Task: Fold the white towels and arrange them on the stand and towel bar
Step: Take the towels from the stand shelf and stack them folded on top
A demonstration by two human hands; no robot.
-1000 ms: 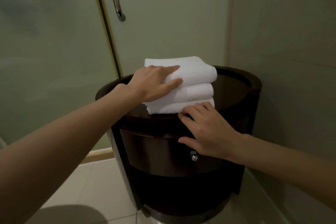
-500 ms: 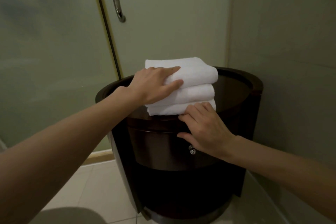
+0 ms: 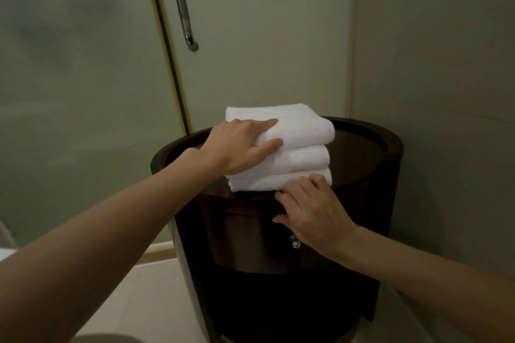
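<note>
head view. left hand [image 3: 239, 147]: fingers nearly straight, laid flat on the top towel of the towel stack [image 3: 303, 153], thumb stretched along that towel's front fold. it presses and grips nothing. right hand [image 3: 312, 209]: fingers bent, tips touching the front edge of the bottom towel, thumb spread wide and down over the stand's front. no pinch seen. towel stack: three folded white towels, one on another, on top of the stand [image 3: 362, 164], toward its left-front part, rounded folds facing the camera. stand: dark, round, raised rim, glossy top. two small clear knobs [image 3: 294, 241] sit on its front, just under the right palm. behind the stand, at left: frosted glass door [image 3: 83, 92] with metal handle bar [image 3: 182, 8]. right of the stand: plain wall [image 3: 446, 64]. below the stand, at left: pale floor tiles [image 3: 139, 301].
</note>
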